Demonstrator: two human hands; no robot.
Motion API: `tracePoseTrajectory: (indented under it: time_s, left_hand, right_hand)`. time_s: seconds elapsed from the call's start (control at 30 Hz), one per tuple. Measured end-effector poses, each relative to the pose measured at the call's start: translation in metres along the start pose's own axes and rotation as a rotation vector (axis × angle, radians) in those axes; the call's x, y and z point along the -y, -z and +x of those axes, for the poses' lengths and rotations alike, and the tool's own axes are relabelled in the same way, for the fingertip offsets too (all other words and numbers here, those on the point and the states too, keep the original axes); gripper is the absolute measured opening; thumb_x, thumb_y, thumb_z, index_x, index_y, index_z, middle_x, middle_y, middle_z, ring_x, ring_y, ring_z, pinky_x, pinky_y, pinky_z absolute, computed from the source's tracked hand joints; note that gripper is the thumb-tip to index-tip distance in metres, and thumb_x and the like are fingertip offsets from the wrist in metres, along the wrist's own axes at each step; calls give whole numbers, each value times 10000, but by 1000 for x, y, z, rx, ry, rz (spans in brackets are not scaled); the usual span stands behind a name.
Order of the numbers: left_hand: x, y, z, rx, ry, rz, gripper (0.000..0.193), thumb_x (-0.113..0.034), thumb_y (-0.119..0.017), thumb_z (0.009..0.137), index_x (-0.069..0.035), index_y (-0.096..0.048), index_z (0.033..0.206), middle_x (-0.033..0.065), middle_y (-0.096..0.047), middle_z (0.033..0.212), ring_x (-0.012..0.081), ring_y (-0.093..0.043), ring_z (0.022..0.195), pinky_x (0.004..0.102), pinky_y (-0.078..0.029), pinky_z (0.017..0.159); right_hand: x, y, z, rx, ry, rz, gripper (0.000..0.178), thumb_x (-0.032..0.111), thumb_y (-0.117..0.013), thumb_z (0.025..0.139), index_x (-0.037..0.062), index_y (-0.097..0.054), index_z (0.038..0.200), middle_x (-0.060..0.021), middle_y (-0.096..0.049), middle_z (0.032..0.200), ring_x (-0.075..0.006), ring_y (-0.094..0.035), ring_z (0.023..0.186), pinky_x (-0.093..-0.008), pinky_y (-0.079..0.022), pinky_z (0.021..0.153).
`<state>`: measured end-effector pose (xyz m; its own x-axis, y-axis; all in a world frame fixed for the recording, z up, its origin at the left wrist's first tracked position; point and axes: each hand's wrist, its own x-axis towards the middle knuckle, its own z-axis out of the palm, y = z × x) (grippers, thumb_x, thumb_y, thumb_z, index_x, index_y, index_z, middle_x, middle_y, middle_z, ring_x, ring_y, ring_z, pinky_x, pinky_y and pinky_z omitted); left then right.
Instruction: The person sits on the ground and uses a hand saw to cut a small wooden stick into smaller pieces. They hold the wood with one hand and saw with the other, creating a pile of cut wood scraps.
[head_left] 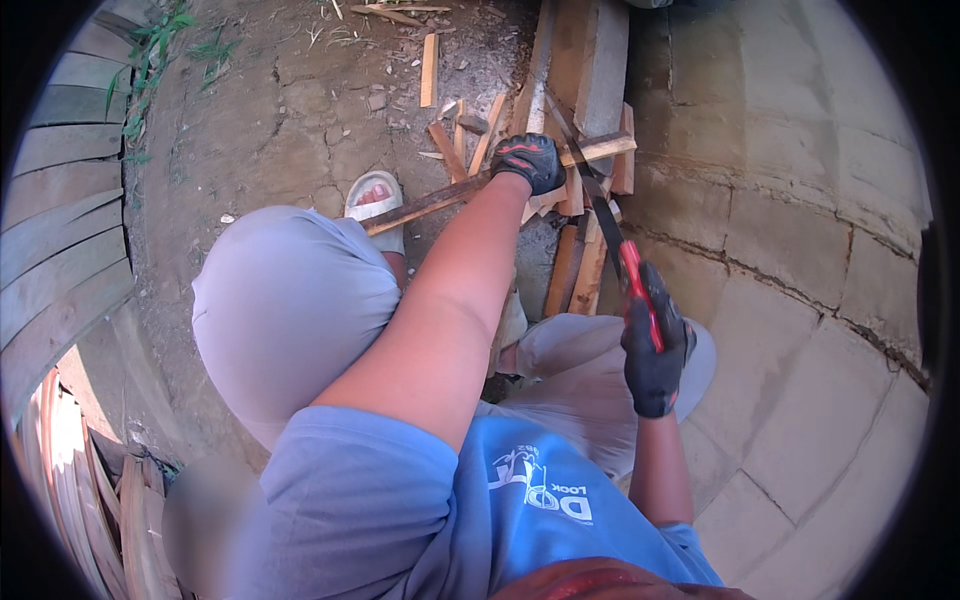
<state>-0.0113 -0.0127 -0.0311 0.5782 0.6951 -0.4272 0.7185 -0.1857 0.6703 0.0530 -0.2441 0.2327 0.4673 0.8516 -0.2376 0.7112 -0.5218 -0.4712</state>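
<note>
My left hand (530, 163), in a black glove with red marks, is closed around a long narrow wooden strip (428, 205). The strip slants from near my left foot up to the right, across other timber. My gloved right hand (657, 350) grips the red handle of a handsaw (606, 215). Its long dark blade narrows toward the far tip and crosses the strip just right of my left hand. The teeth are too small to make out, and I cannot tell how deep the blade sits in the wood.
Long timber beams (602, 75) run away from me beyond the strip. Short wood pieces (429, 70) lie on the dirt ground (290, 120). Paving slabs (780, 240) are on the right. Boards (65, 225) line the left side, and more wood (75, 480) is stacked at lower left.
</note>
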Motion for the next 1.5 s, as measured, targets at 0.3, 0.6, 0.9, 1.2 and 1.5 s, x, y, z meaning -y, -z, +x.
tracePoseTrajectory:
  time_s: [0.3,0.6,0.9,1.2,1.5]
  left_hand:
    - [-13,0,-11,-78,10,-7,390,-382,-630,923,-106,-803,1137,184,-777,1192,358,-754,1108,481,-591,958]
    - [1,-23,-4,-418,-100,120,252,-311,-674,916,-104,-746,1041,141,-778,983,321,-772,943,471,-581,818]
    - [-7,-22,-3,-444,-61,105,195,-247,-651,906,-108,-757,994,143,-791,966,323,-782,917,469,-586,795]
    - [-3,-26,1,-457,-76,134,216,-292,-661,914,-110,-737,1003,134,-779,945,323,-772,906,471,-587,776]
    - [-2,-29,0,-477,-75,170,203,-272,-649,926,-107,-742,998,133,-781,943,321,-774,904,465,-583,782]
  right_hand:
    - [0,-102,171,-160,245,-25,405,286,-663,1023,212,-713,1418,-219,-779,1017,-365,-767,947,-450,-574,899]
    - [18,-8,50,-50,90,43,426,171,-628,1037,80,-680,1450,-129,-777,1280,-213,-725,1154,-364,-535,1025]
    - [13,37,-32,-20,64,-69,399,39,-698,981,50,-713,1379,-195,-774,1254,-299,-776,1115,-384,-575,973]
    - [21,62,-48,-37,79,-132,376,12,-696,972,0,-718,1348,-209,-767,1270,-319,-773,1128,-393,-574,991]
    - [35,8,63,-32,75,-62,353,196,-659,1048,105,-723,1383,-159,-773,1274,-274,-748,1176,-386,-540,1020]
